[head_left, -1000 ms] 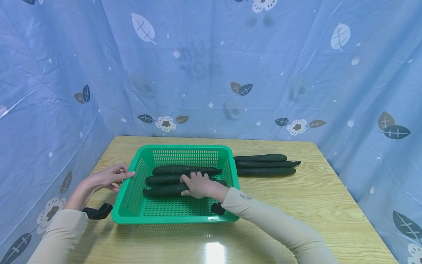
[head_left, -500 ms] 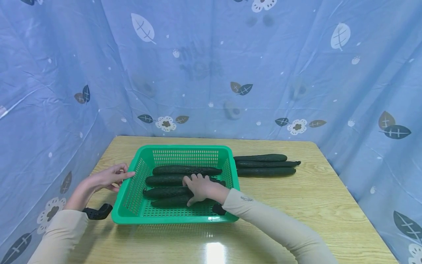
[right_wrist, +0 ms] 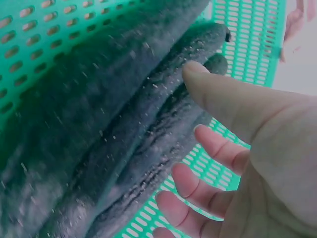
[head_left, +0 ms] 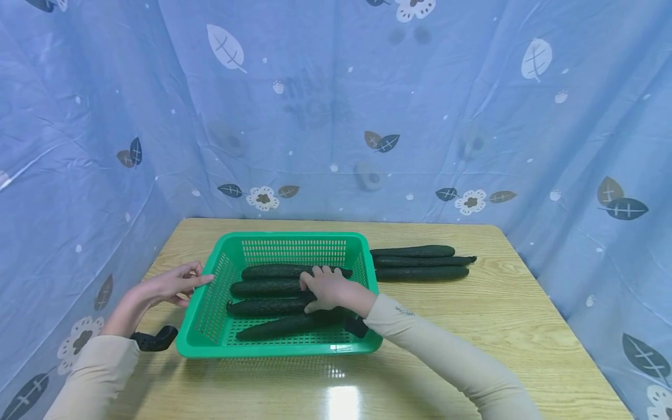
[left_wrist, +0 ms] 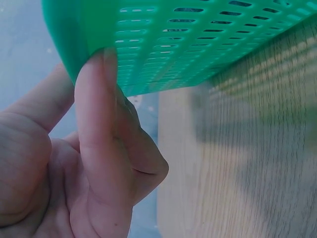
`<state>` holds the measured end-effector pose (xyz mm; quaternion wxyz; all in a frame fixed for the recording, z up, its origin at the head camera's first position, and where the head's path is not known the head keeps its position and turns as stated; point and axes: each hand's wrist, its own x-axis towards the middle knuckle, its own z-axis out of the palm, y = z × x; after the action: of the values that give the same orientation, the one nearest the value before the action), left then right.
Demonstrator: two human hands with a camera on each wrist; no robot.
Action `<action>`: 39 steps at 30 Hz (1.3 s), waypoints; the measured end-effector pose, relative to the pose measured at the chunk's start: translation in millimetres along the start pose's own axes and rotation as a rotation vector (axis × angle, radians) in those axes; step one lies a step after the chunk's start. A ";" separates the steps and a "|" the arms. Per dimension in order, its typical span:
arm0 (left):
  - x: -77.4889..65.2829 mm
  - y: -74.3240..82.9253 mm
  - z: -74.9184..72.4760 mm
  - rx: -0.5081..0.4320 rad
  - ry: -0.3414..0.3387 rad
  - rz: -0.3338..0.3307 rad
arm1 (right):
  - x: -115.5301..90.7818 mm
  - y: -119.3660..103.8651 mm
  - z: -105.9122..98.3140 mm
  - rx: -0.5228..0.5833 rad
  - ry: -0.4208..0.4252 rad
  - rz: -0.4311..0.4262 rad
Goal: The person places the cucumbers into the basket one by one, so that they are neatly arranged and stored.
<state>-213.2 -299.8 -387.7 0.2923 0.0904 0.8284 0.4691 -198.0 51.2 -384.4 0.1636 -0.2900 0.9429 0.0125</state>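
My left hand (head_left: 170, 284) pinches the left rim of the green plastic basket (head_left: 278, 351), thumb on one side and fingers on the other, as the left wrist view shows. Several long dark green cucumbers lie side by side inside it. Over their right halves is my right hand (head_left: 332, 290), its fingers spread and loosely bent. In the right wrist view the thumb (right_wrist: 218, 91) overlaps a cucumber (right_wrist: 166, 74), while the other fingers hang apart from it. The frontmost cucumber (head_left: 273, 328) lies slanted, its left end nearer the basket's front wall; its right end is partly hidden by the wrist.
Right of the basket, 3 more cucumbers (head_left: 422, 272) lie together on the wooden table (head_left: 446, 326), their left ends behind the basket wall. A blue patterned curtain (head_left: 336, 116) hangs around the back and sides. Black wrist devices (head_left: 154, 338) sit on both wrists.
A cucumber has come into view at the front of the row, and its left end has swung toward the front wall. My right hand has shifted slightly right. The left hand stays at the rim.
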 end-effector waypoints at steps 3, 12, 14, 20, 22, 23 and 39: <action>0.1 -0.1 -0.1 0.006 0.013 -0.015 | -2.8 2.2 -4.1 0.013 0.010 0.000; 1.9 -4.6 -0.3 -0.008 -0.012 0.010 | -16.9 16.9 -12.3 0.026 0.077 -0.015; 2.1 -4.9 -0.2 -0.007 -0.014 0.013 | -21.7 21.8 -14.2 0.040 0.090 -0.017; 2.7 -3.5 0.0 0.007 0.010 -0.006 | -37.4 36.8 -21.5 0.079 0.129 -0.029; 2.5 -3.3 0.2 0.004 0.013 -0.010 | -42.3 41.6 -23.6 0.089 0.140 -0.030; 2.5 -3.4 0.3 0.004 0.011 -0.006 | -44.4 44.0 -24.2 0.095 0.148 -0.029; 0.0 -1.4 0.5 -0.002 -0.005 0.011 | -68.7 86.8 -14.0 0.174 0.346 -0.035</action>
<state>-212.7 -300.2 -389.0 0.2917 0.0959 0.8267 0.4715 -196.5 159.0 -355.6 0.0236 -0.2890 0.9492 -0.1222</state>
